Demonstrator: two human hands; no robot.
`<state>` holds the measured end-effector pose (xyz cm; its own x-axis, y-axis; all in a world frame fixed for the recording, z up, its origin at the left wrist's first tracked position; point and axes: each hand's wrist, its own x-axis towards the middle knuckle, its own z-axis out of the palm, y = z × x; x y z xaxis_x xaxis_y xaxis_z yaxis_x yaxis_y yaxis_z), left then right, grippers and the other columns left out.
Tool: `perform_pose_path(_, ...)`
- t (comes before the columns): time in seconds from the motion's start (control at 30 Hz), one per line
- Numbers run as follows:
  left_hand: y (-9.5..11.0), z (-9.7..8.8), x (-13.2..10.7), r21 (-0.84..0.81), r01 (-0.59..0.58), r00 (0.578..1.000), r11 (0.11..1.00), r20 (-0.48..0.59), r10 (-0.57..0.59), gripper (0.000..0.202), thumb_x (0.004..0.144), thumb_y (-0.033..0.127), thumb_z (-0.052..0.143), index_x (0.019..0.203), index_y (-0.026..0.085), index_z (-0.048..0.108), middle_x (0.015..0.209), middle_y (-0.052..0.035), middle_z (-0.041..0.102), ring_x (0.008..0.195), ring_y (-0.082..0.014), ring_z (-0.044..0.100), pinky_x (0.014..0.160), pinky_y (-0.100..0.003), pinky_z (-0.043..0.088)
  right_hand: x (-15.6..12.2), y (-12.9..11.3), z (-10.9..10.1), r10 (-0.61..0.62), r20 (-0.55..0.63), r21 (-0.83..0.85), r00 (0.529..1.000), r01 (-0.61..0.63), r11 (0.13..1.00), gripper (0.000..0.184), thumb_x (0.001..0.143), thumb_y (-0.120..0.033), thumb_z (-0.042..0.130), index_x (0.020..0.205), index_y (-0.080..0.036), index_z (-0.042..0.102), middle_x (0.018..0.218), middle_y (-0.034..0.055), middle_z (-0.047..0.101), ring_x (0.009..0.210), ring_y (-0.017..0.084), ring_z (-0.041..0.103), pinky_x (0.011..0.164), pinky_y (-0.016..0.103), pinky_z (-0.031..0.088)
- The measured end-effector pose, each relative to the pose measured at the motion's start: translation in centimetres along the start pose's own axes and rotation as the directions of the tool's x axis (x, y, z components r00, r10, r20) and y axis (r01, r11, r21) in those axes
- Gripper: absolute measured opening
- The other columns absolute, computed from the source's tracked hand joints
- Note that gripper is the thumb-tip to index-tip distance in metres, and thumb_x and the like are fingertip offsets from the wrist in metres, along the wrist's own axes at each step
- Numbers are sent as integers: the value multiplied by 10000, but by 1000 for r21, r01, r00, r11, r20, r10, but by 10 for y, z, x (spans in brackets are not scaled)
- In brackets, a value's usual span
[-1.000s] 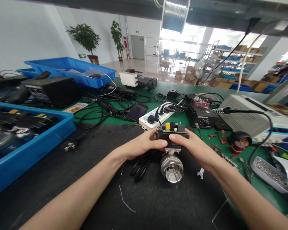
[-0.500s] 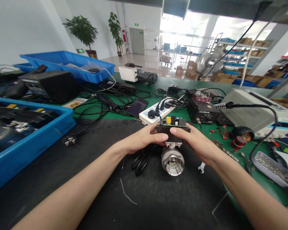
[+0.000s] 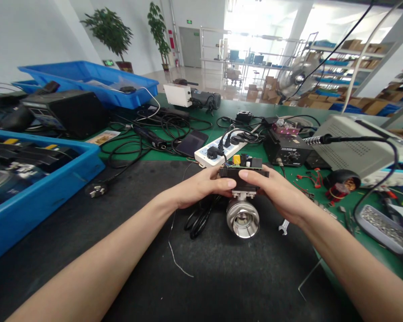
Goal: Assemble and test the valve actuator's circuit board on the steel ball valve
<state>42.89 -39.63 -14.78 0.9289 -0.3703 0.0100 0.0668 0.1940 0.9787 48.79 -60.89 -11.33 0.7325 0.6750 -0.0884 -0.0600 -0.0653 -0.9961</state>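
Between my hands is a motorized ball valve: a shiny steel valve body (image 3: pixel 243 219) below a black actuator housing (image 3: pixel 234 177). Its cover is off, and a circuit board (image 3: pixel 244 162) with a yellow component shows on top. My left hand (image 3: pixel 206 185) grips the housing from the left, thumb along its front face. From the right, my right hand (image 3: pixel 275 190) grips the same housing, thumb also on the front. The other fingers of both hands are mostly hidden behind it. A coiled black cable (image 3: pixel 199 221) lies just left of the valve.
A wrench (image 3: pixel 284 227) and a bent hex key (image 3: pixel 302 281) lie to the right. Behind the valve stands a white power strip (image 3: pixel 206 155). Blue bins (image 3: pixel 50 188) fill the left side. A soldering station (image 3: pixel 287 150) and a tray of small metal parts (image 3: pixel 383 228) are at right.
The camera view has tilted down slightly, so the scene sits a little higher in the picture. Both hands keep their hold on the valve, with hardly any other movement.
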Motion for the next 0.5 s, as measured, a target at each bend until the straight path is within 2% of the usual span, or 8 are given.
perform_pose_path(0.17,1,1,0,-4,-6,1000,1000,10,6,629,910,401,767,1478,290,522,1460,-106,589,1289,-318,607,1026,-409,556,1,-1,-1,-18,22,-14,1000,19,1000,336,932,-451,767,1203,-252,753,1204,37,771,1135,268,684,924,374,531)
perform_pose_path(0.37,2,0,0,-5,-12,1000,1000,10,12,678,910,368,771,1517,322,472,1496,-109,559,1303,-325,598,979,-381,580,-1,-2,-2,-43,48,-16,998,44,999,339,946,-446,751,1214,-239,753,1164,43,775,1102,254,686,906,356,534)
perform_pose_path(0.5,1,-1,0,-10,-11,1000,1000,20,12,656,925,355,753,1516,330,471,1501,-99,557,1316,-313,591,1021,-396,564,0,0,-1,-45,54,-11,997,46,999,334,944,-443,749,1204,-234,762,1123,44,779,1053,241,686,843,326,536)
